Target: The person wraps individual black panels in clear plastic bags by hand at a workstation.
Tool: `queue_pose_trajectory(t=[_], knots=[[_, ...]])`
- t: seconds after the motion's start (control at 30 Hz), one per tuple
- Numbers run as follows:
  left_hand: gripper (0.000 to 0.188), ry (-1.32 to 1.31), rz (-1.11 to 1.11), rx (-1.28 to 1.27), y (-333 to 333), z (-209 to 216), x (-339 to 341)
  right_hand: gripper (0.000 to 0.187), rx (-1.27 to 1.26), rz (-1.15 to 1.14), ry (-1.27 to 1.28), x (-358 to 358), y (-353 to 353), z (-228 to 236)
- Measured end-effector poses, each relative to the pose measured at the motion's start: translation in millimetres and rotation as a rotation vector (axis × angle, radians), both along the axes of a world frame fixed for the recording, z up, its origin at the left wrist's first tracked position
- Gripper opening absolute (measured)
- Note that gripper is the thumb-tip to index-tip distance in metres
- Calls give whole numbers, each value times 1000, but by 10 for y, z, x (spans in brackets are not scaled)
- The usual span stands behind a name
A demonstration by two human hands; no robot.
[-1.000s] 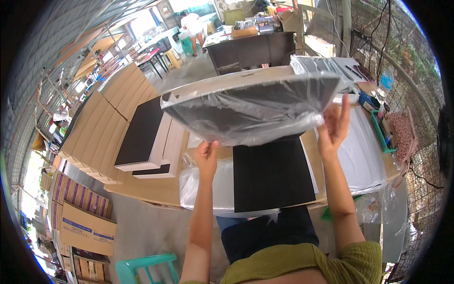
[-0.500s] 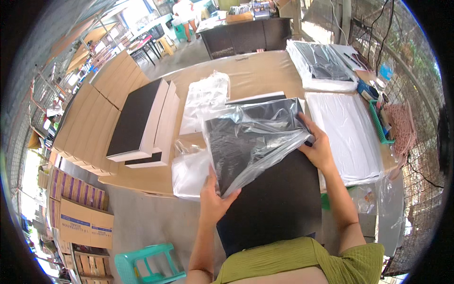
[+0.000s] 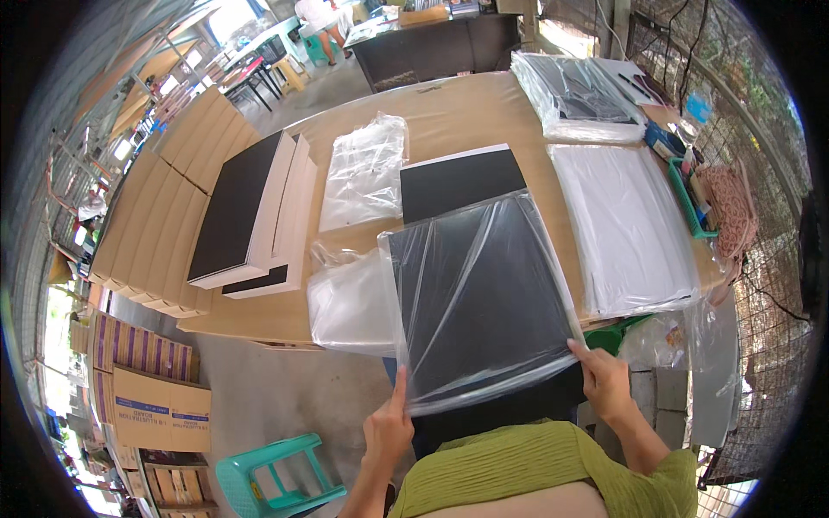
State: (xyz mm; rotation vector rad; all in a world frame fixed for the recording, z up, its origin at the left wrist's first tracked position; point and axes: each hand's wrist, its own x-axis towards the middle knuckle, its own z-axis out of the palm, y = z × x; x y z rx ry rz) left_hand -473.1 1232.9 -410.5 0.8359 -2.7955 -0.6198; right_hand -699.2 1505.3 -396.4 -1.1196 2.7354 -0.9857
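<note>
A black board [image 3: 484, 293] lies flat in a clear plastic sleeve [image 3: 471, 402], its near end reaching past the table's front edge. At the near left corner, my left hand [image 3: 389, 429] grips the sleeve's edge, index finger stretched along it. My right hand [image 3: 606, 384] pinches the near right corner between thumb and fingers. Beneath the sleeve's far end, another black sheet [image 3: 458, 183] with a white edge lies on the table. To its left are a pile of clear plastic sleeves [image 3: 367, 168] and a second plastic pile [image 3: 350, 306].
Thick black-topped stacks [image 3: 242, 211] and rows of brown cartons [image 3: 160, 216] line the left side. Plastic-covered white sheets [image 3: 626, 229], a wrapped black stack [image 3: 591, 99] and a green basket [image 3: 688, 198] sit right. A teal stool [image 3: 276, 475] stands on the floor.
The sleeved board has gone from tilted and crumpled to flat and smooth, closer to me. My right hand has come down from the far right edge to the near right corner.
</note>
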Motion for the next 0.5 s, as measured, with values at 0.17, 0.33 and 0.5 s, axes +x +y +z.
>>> queue_pose_trajectory(t=[0.17,0.33,0.5], knots=[[71,71,-72,57,121,-28,202,47,-106,39,54,167,266,-192],[49,186,53,267,188,15,259,62,-82,82,177,103,-295,335],[48,488,-17,625,159,-215,246,70,5,212,296,-66,-940,150]])
